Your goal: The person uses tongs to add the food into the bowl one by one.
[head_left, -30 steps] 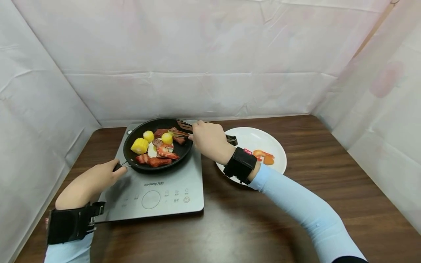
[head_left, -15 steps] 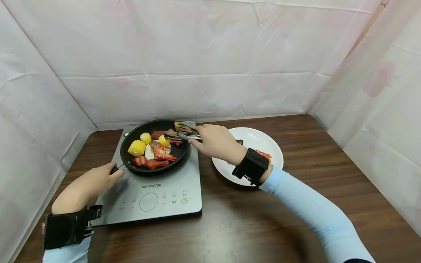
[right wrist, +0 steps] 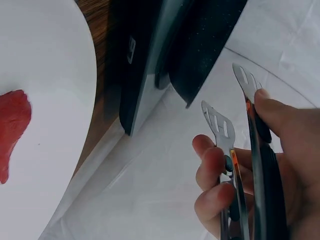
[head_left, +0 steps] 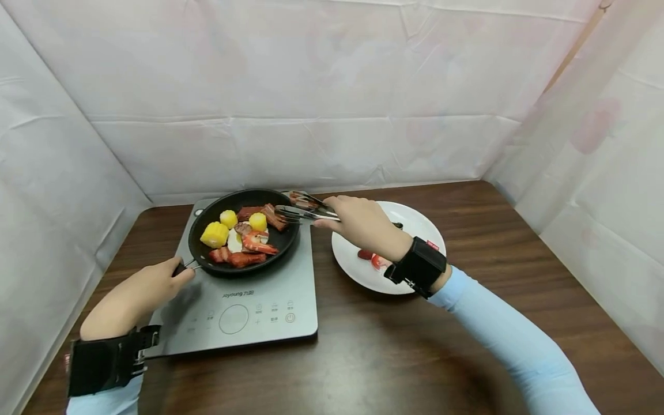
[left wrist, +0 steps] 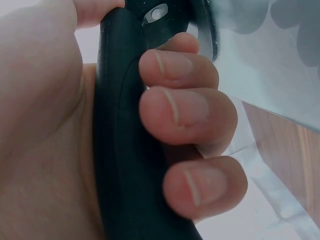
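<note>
My left hand point(head_left: 153, 288) grips the black pan handle point(left wrist: 125, 130), with the fingers wrapped round it in the left wrist view. The black frying pan point(head_left: 282, 242) sits on the silver induction cooker point(head_left: 270, 288). In the pan lie yellow corn pieces point(head_left: 214, 235), a shrimp point(head_left: 259, 242), part of a fried egg point(head_left: 234, 241) and reddish-brown meat pieces point(head_left: 275, 218). My right hand point(head_left: 360, 225) holds metal tongs point(right wrist: 257, 170) over the pan's right rim. The tong tips stand apart, and nothing shows between them in the right wrist view.
To the right of the cooker, a white plate point(head_left: 353, 268) lies partly beneath my right hand and wrist. A red food piece point(right wrist: 12, 125) rests on it. White sheeting point(head_left: 311, 150) stands behind and beside the brown wooden table point(head_left: 519, 259).
The right hand and tongs have drawn back to the right, from over the pan to its right rim. More of the meat there now shows. The left hand keeps its hold.
</note>
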### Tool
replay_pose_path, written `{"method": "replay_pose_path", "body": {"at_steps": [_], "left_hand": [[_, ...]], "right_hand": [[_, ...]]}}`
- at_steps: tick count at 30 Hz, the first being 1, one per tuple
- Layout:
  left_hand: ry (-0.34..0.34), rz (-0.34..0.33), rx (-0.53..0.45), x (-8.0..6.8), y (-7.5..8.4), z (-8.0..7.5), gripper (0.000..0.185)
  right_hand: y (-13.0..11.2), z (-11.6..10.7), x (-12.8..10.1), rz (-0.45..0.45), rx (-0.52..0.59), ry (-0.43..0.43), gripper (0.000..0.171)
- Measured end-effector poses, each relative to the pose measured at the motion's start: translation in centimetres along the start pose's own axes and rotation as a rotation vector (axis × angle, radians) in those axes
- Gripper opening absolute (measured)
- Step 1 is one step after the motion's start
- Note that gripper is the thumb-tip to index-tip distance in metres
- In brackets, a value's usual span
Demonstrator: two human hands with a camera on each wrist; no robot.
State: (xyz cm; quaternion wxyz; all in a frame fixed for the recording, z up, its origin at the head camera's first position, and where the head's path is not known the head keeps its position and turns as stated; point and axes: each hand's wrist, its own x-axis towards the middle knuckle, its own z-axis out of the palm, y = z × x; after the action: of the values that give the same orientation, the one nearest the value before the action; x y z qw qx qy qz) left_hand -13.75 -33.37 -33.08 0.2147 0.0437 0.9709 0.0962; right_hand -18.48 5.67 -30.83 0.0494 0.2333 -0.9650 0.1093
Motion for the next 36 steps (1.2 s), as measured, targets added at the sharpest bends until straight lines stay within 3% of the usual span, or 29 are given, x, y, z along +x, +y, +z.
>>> {"method": "replay_pose_path", "body": {"at_steps": [27, 36], "left_hand": [[-0.016, -0.008, 0.005, 0.1, 0.1, -0.2, 0.081], [0.004, 0.010, 0.014, 0.1, 0.1, 0.0, 0.078]], "right_hand": [[8.9, -1.5, -7.0, 0.149, -0.074, -0.045, 0.059], [11.9, -1.2, -10.4, 0.225, -0.079, -0.114, 0.057]]}}
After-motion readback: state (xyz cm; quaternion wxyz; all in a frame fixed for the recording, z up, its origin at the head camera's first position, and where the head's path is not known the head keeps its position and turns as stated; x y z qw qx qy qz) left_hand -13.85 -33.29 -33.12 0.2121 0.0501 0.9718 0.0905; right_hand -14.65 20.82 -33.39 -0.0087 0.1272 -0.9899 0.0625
